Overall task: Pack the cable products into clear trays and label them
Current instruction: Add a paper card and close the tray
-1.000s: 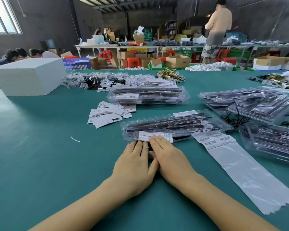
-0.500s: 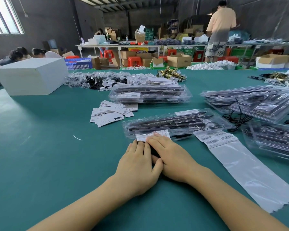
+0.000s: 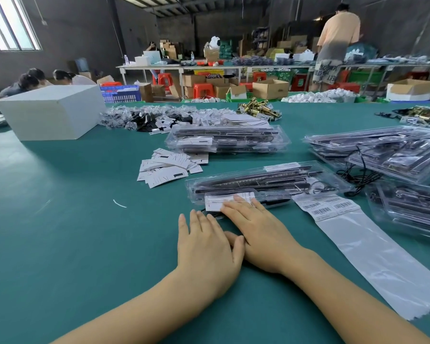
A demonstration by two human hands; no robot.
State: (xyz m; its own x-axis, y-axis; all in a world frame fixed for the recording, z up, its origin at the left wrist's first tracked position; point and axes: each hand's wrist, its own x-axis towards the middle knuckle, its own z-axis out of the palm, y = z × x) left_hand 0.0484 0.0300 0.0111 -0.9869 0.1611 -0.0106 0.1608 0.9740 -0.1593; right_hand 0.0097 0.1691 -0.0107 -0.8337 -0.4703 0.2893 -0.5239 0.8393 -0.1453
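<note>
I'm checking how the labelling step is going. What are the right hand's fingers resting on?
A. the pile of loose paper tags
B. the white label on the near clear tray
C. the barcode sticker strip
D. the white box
B: the right hand lies with straight fingers on the white label at the near edge of the clear tray.

Tray (image 3: 268,181) mid-table; cards (image 3: 168,167) to left, label strip (image 3: 353,227) to right, tray stack (image 3: 227,142) behind, box (image 3: 51,115) far left.

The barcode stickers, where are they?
The barcode stickers sit on the backing strip's far end, right of the right hand, beside the nearest clear tray.
</note>
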